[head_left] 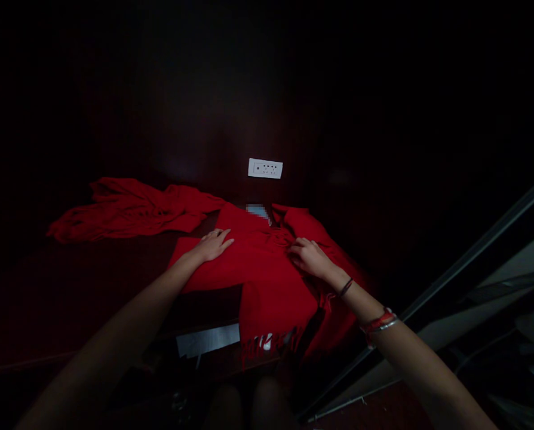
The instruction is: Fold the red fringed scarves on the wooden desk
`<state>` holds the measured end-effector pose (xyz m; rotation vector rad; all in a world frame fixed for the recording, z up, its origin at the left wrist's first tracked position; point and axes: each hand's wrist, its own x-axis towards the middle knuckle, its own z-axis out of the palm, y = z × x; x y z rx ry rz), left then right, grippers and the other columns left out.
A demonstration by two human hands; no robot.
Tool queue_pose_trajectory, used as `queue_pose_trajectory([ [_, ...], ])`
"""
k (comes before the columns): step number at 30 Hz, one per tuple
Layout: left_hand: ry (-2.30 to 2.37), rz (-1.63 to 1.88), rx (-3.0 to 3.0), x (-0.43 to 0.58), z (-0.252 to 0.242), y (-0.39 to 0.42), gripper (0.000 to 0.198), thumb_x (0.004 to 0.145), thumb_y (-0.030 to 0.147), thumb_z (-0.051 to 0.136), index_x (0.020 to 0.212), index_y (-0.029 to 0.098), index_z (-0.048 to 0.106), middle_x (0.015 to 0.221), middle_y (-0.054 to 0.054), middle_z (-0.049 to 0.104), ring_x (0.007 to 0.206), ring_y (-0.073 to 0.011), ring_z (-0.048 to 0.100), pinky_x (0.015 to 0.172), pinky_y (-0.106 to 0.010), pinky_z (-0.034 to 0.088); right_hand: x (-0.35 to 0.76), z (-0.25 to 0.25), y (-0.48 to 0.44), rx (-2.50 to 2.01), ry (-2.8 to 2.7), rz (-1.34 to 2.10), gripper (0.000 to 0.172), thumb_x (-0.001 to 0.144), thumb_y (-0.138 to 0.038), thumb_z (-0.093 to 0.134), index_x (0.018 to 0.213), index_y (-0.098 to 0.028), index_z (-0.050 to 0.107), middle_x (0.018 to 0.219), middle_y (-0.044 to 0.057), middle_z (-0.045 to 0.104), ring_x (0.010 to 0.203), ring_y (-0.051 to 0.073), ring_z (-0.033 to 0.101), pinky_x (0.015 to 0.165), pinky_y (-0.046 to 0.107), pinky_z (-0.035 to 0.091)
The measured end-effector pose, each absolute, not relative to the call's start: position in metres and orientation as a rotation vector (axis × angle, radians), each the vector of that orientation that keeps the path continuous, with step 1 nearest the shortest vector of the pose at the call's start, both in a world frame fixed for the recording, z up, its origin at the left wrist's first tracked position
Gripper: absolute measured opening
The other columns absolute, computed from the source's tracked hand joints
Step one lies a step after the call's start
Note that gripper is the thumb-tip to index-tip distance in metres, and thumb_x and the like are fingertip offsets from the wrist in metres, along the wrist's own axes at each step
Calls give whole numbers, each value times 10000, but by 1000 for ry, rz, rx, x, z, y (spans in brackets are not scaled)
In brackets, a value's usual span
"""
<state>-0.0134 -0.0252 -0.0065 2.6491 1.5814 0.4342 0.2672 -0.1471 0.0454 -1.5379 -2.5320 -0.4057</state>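
A red scarf point(258, 263) with a fringed end lies spread on a dark surface, that end hanging over the front edge. My left hand point(213, 245) rests flat on its left part, fingers apart. At the scarf's right side my right hand point(309, 255) has its fingers curled down on the cloth, seemingly pinching a fold; the fingertips are partly hidden. More red cloth point(327, 239) lies bunched beyond and under the right hand. A crumpled red cloth point(137, 212) lies apart at the back left.
A white socket panel point(266, 168) is on the dark back wall. Below it, a pale, blurred-out item point(258, 210) shows behind the scarf. A grey strip point(208, 340) is under the front edge. At the right runs a slanted metal-edged frame point(477, 251). The room is very dark.
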Motion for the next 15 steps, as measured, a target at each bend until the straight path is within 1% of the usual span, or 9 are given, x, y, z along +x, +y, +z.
queue_pose_trajectory([
  [2,1576,434,2651,-13,-6,-26,546,808,473,205,1253,166,282,1199,-141,379,1074,-273,390,862,-395,308,260,43,-144,-1544,-2564,-487,238,760,-237,440,970,-210,549,976,67,499,907,182,433,746,301,324],
  [5,1571,427,2655,-13,-5,-25,545,807,476,209,1255,173,278,1208,-138,375,1078,-271,388,866,-396,304,258,39,-136,-1559,-2618,-565,240,788,-227,401,989,-195,530,949,74,522,900,180,442,754,307,298],
  [9,1592,403,2646,-13,-6,-24,551,807,480,200,1260,173,269,1231,-139,355,1092,-278,374,866,-403,300,254,36,-127,-1614,-2603,-635,219,806,-183,351,936,-162,526,881,85,560,845,170,482,775,312,275],
  [12,1597,379,2640,-13,-7,-23,559,809,482,183,1268,171,251,1250,-138,333,1119,-280,342,874,-408,289,257,35,-122,-1775,-2317,-630,199,788,-186,369,913,-152,520,867,88,575,812,173,503,754,295,297],
  [15,1596,362,2643,-13,-6,-24,562,807,489,181,1271,178,242,1247,-134,336,1109,-273,354,878,-402,287,277,37,-114,-1930,-1943,-479,221,771,-157,359,922,-152,520,883,80,584,795,162,518,699,254,336],
])
